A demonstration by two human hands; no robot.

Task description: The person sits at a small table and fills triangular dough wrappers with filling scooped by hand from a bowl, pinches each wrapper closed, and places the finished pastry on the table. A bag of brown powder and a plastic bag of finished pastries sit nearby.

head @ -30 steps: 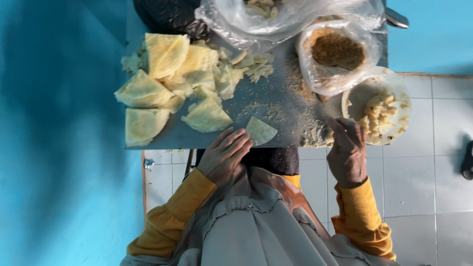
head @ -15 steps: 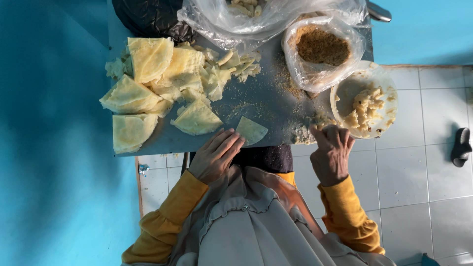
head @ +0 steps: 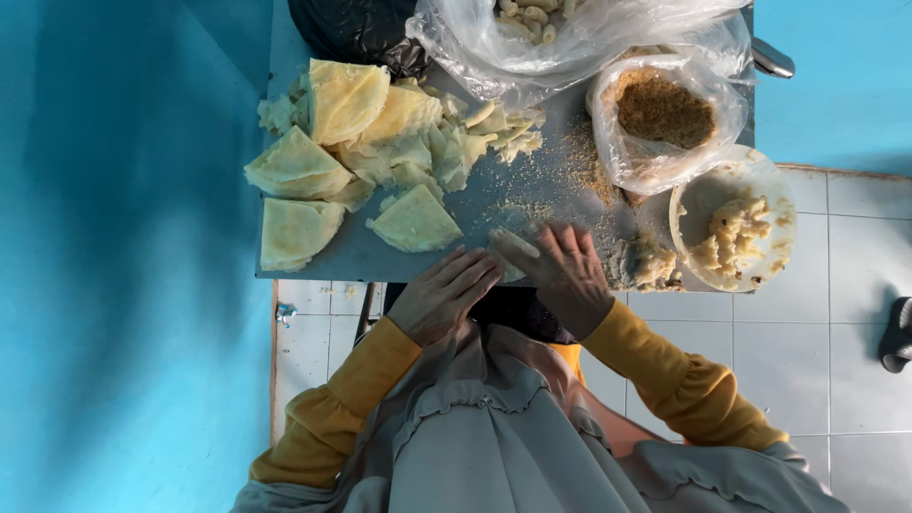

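– Where do the hands sit against the table's near edge?

– Both are right at it. The left hand (head: pixel 440 296) lies flat with fingers together, tips on the grey tabletop (head: pixel 570 204) beside a small folded wrapper piece (head: pixel 511 251). The right hand (head: pixel 568 275) covers that piece from the other side, fingers slightly spread and pressing down on it. The piece lies just inside the near edge, about mid-table.

– Any open room?

– A bare strip runs along the near edge to the left of the hands, below the wrappers. Centre of the table is dusted with crumbs (head: pixel 579 166). The far edge is crowded.

– Count the things?

– Three folded yellow wrappers lie apart from the heap: one at the near left corner (head: pixel 293 231), one above it (head: pixel 294 168), one nearer the hands (head: pixel 414 218). The heap of wrappers (head: pixel 399 128) behind cannot be counted. Two clear plastic bags: one with brown crumbs (head: pixel 665 114), one at the far edge with pale pieces (head: pixel 560 33). One round white bowl of mashed filling (head: pixel 731 228) overhangs the right edge, a lump of filling (head: pixel 646 263) just beside it. One black bag (head: pixel 356 33) sits at the far left.
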